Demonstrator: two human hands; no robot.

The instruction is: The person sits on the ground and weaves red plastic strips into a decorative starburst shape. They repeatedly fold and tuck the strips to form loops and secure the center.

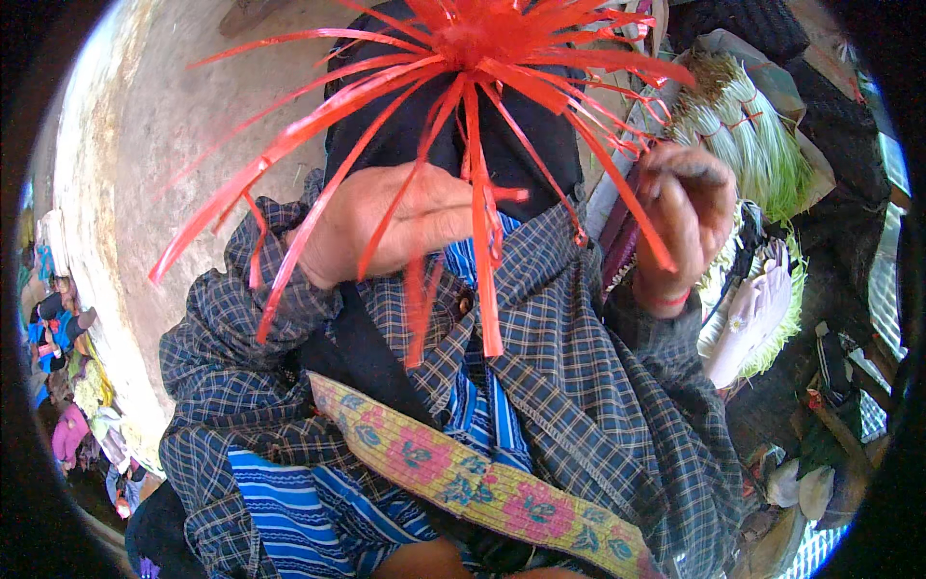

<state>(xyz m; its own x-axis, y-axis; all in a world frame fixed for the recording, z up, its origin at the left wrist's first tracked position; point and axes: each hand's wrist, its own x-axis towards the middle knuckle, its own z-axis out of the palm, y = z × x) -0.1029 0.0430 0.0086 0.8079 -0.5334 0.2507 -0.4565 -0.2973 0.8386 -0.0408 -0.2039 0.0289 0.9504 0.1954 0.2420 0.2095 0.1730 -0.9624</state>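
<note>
A tuft of glossy red plastic strips [473, 39] fans out at the top of the view, its strips hanging in front of both hands. Behind them, my left hand [391, 217] points to the right with its fingers pressed together. A short red strip end [509, 194] sticks out at its fingertips. To the right, my right hand [687, 207] is raised with curled fingers, close to the tips of several strips. What its fingers hold, if anything, cannot be made out. A red band circles the right wrist.
A yellow woven band with pink flowers [482, 482] crosses my lap over blue striped cloth [299, 511]. Bundles of pale green stalks [752, 135] lie at the right, above a lilac cloth [752, 309]. Scraps litter the lower right. Several people [58, 328] sit far left beyond the concrete floor [193, 125].
</note>
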